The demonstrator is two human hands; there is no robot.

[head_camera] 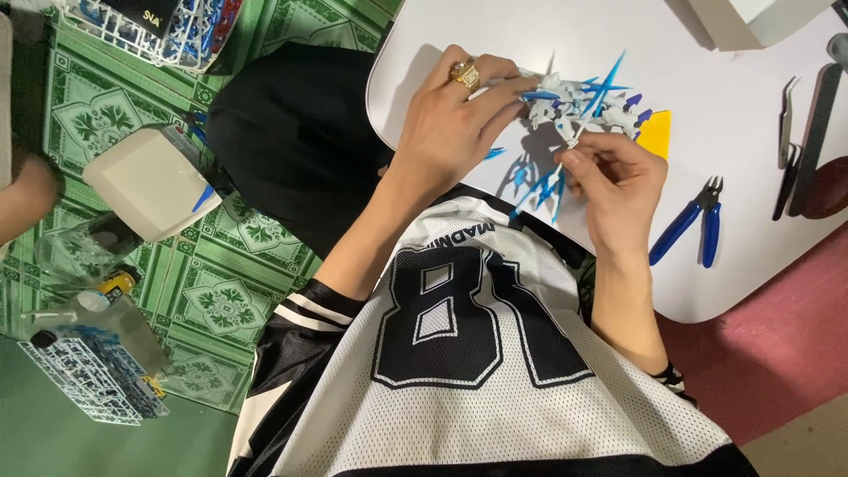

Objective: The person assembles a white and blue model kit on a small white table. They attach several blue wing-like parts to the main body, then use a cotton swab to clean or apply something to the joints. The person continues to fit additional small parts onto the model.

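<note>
A person in a black-and-white mesh jersey [495,389] is working over a white tabletop [742,115], both hands meeting on a small white-and-blue model figure [579,102] with thin blue spikes; the left hand [455,124], wearing a gold ring [465,75], is closing its grip around the figure's near side, fingers pressed onto it; the right hand [618,181] is pinching a slender part at the figure's lower edge between fingertips; blue-handled nippers [689,221] are lying just beside the right hand; tweezers [786,124] are resting farther along; a yellow piece [656,134] is showing behind the figure.
</note>
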